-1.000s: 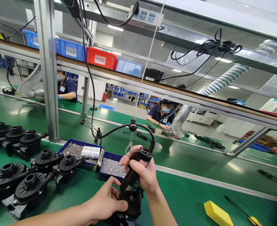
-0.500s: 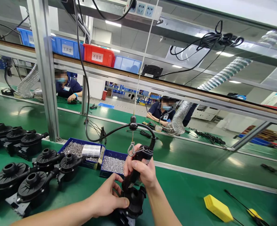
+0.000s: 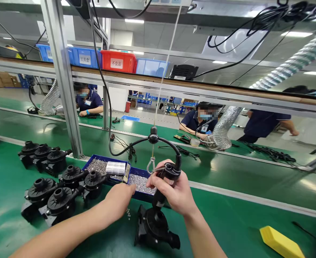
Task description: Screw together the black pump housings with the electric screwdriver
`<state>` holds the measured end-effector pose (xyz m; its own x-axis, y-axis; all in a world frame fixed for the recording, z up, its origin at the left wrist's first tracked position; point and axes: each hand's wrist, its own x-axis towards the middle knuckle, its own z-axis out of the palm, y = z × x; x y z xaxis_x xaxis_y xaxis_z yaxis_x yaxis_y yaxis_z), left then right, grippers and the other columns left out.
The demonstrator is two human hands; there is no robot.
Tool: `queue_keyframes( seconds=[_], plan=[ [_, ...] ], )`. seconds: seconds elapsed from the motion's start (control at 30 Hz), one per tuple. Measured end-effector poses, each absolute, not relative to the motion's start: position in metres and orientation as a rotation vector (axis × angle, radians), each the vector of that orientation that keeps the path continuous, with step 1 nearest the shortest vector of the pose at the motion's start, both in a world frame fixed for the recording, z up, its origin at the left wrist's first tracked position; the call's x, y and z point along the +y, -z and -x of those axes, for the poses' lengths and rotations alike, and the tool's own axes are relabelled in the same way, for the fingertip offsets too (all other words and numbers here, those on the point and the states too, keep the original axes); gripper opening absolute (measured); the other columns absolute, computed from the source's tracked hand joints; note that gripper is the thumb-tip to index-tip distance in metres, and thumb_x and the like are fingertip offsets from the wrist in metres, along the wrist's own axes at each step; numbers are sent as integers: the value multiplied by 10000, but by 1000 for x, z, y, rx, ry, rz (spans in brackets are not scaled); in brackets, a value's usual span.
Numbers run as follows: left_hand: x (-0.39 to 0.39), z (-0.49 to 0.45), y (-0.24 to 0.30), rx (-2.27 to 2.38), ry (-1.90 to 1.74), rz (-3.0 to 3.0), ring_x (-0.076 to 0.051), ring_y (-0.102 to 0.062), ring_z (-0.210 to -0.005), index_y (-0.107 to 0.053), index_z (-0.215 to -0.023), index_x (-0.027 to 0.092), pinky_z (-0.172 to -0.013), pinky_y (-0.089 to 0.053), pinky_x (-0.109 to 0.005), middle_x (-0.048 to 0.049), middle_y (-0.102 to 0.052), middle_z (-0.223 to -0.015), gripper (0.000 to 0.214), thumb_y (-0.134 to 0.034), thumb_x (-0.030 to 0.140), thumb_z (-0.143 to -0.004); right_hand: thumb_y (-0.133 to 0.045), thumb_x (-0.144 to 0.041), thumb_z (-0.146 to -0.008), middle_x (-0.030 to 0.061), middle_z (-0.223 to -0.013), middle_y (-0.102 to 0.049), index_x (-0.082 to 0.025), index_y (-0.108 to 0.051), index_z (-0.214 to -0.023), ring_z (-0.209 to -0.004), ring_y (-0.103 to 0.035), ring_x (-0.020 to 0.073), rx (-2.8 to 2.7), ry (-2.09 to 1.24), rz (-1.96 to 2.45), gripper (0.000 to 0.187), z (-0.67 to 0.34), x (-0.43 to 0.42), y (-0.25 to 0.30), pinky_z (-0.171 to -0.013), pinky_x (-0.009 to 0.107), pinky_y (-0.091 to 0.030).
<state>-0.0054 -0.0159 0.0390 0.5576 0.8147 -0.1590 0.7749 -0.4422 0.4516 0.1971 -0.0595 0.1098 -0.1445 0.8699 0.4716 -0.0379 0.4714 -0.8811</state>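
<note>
My right hand (image 3: pixel 175 190) is wrapped around a black electric screwdriver (image 3: pixel 171 172), which hangs from a cord and hook. The screwdriver points down at a black blower housing (image 3: pixel 156 225) on the green bench; its bit is hidden, so contact is unclear. My left hand (image 3: pixel 118 200) is off the housing, at the near edge of the blue trays. Its thumb side shows, but most fingers are hidden. The left tray (image 3: pixel 106 159) holds screws and a labelled white box; the right tray (image 3: pixel 141 195) holds small shiny metal parts. Several small rings (image 3: pixel 128 214) lie on the bench beside my left hand.
Several more blower housings (image 3: pixel 59 200) stand at the left. A metal post (image 3: pixel 63 79) rises behind them. A yellow tool-like piece (image 3: pixel 280 242) lies at lower right. Black cable loops down to the screwdriver. Co-workers (image 3: pixel 200 118) sit across the line, and one person (image 3: pixel 265 123) stands at right.
My left hand has let go of the blower housing and moved up and left to the trays. The housing now sits turned, its outlet pointing right. The view has shifted too.
</note>
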Motion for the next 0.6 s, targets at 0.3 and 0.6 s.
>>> queue_keyframes(
  seconds=[0.3, 0.6],
  plan=[
    [-21, 0, -20, 1321, 114, -2423, -432, -783, -1044, -713, -1048, 177, -880, -576, -451, -197, -801, -1075, 399, -629, -60, -738, -818, -352, -934, 1, -723, -705, -230, -631, -935, -627, -722, 208, -1400, -815, 892, 223, -195, -62, -109, -582, 300, -560],
    [-22, -5, 3, 1353, -18, -2389, -405, -777, -954, -687, -1052, 176, -890, -588, -481, -175, -780, -957, 338, -706, 15, -755, -826, -390, -946, 2, -704, -694, -227, -644, -937, -627, -733, 231, -1411, -788, 948, 245, -197, -60, -108, -587, 335, -581]
  ],
)
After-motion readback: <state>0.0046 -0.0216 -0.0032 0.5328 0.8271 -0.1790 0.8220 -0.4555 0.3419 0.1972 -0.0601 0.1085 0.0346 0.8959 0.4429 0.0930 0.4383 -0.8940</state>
